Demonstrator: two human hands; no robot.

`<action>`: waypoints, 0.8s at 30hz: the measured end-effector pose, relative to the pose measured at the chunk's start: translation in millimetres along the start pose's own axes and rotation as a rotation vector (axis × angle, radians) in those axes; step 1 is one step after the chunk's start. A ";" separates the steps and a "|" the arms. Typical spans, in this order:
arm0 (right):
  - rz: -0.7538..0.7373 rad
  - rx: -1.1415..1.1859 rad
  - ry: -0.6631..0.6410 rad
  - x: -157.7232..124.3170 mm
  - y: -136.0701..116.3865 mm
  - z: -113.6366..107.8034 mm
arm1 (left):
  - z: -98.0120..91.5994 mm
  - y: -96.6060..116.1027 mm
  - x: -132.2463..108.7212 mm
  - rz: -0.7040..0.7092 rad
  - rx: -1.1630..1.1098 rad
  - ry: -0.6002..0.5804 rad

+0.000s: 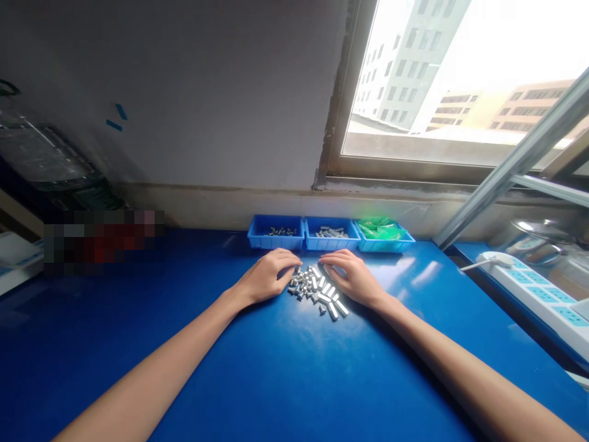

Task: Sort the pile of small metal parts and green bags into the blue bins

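A loose pile of silvery metal parts lies on the blue tabletop between my two hands. Its left part is short screws (300, 283), and its right part is longer hex standoffs (327, 296). My left hand (267, 275) curves along the pile's left edge, fingertips beside the screws, with a gap between thumb and fingers. On the other side, my right hand (353, 277) is cupped by the standoffs, its thumb apart from the fingers. Neither hand visibly holds a part; whether the fingertips touch the pile I cannot tell.
Behind the hands stand three blue bins: one with small screws (276, 242), one with standoffs (332, 244), one with green plastic bags (381, 228). A white power strip (536, 285) and metal frame (510, 166) are at right. A large clear bottle (50, 156) is at left.
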State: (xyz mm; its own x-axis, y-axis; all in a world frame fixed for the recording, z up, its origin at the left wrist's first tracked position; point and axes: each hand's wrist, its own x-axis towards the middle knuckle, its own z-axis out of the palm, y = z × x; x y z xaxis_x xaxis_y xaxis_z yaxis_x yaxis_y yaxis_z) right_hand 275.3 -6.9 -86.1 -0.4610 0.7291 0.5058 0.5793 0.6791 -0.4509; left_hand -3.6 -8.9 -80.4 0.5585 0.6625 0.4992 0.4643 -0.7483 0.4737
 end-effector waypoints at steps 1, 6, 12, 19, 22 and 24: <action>0.045 0.028 0.029 0.2 3.7 0.0 | -0.4 -0.1 0.1 -0.010 0.000 0.005; 0.297 0.198 0.090 1.0 13.5 -2.6 | -1.6 -2.3 0.7 -0.064 -0.020 0.011; 0.249 0.396 0.184 3.8 -0.2 -6.5 | -1.3 -5.9 0.1 -0.081 -0.037 0.003; 0.399 0.656 0.292 16.5 -1.6 -20.4 | -1.8 -7.6 0.5 -0.082 -0.050 0.001; 0.333 0.738 0.299 16.6 0.1 -23.8 | -1.1 -9.1 0.7 -0.074 -0.056 0.004; 0.299 0.703 0.299 13.7 1.4 -24.0 | -0.8 -10.1 0.9 -0.070 -0.059 -0.004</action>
State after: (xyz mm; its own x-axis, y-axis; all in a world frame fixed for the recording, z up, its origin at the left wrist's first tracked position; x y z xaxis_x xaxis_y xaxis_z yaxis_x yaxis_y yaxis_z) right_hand 286.0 2.0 -62.1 -0.0979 0.9019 0.4207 0.0466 0.4265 -0.9033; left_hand -8.3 -0.8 -84.1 0.5285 0.7130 0.4608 0.4612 -0.6968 0.5493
